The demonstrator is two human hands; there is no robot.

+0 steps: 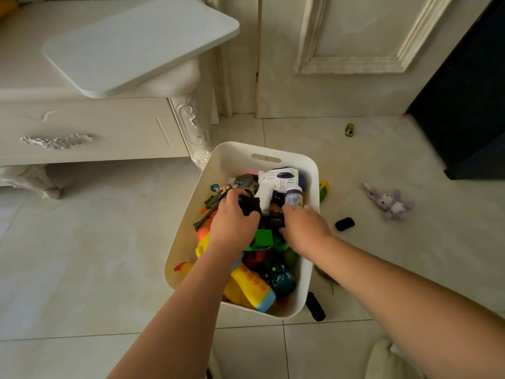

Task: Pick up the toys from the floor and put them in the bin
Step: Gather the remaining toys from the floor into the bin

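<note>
Reaching both hands into the white rectangular plastic bin (314, 170) on the pale tiled floor (109, 242). Left hand (232, 225) is gripping one end of a black plastic toy (272, 221), fingers and thumb curling round it. Right hand (306, 228) is pinching the other end in a narrow grip. The toy is sitting on top of the pile inside the bin, just in front of a white-and-blue plastic toy blaster (276, 181). A yellow plastic toy with pink dots (250, 288) is lying at the bin's near end.

On the floor:
- A purple plush rabbit (390, 201) is lying well right of the bin.
- A small black oblong toy (345, 223) is lying between the rabbit and the bin.
- A small yellow toy car (349, 129) is sitting near the white panelled door (355, 50).
</note>
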